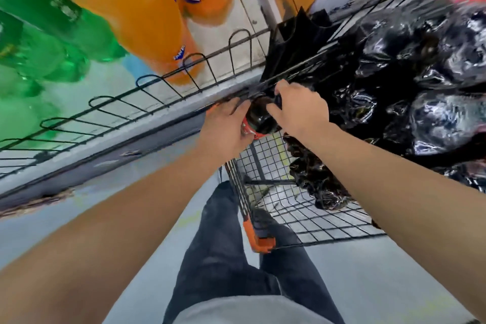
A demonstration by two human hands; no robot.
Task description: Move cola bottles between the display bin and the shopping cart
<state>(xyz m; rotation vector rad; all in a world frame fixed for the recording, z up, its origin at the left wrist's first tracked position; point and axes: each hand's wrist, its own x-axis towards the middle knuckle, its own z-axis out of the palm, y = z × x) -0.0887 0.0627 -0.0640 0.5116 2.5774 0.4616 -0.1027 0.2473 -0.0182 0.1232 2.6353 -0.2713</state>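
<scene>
A cola bottle (259, 119), dark with a red label band, is held between both hands at the middle of the view, just above the wire edge where the shopping cart (276, 192) meets the display bin (394, 8). The left hand (226, 126) is wrapped around the bottle's left side near the red band, fingers curled over it. The right hand (297, 110) is pressed on the bottle's right side, fingers bent around the dark upper part. Both forearms are stretched forward from the bottom corners of the view.

To the right, a heap of shrink-wrapped cola packs (420, 73) is seen, glossy and black; part of it lies over the cart's wire mesh. An orange handle piece (259, 237) is fixed at the cart's near corner. To the upper left, orange soda bottles (136, 8) and green soda bottles (47, 34) are stacked behind a low wire shelf rail (157, 87). Below, the person's dark trousers (236, 258) and a pale floor (381, 284) are visible. The picture is blurred at its edges.
</scene>
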